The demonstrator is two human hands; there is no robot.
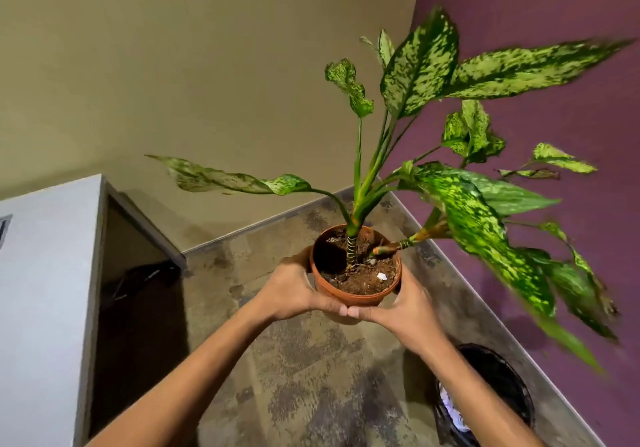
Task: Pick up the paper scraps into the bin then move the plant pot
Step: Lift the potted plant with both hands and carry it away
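Fingers of the left hand [294, 289] and right hand [405, 304] wrap the plant pot [356, 299], held above open floor [304, 377], stem upright, leaves spreading right toward the purple wall [554, 65], above the bin [491, 387].

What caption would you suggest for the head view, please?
Both hands, left hand and right hand, hold the plant pot above the floor; the bin sits lower right.

We're looking into a corner of an indoor room, likely a home: a beige wall [173, 65] is meeting a plum-painted wall [554, 13], mottled flooring [311, 377] is running below, and a lined waste bin [491, 394] is sitting against the skirting.
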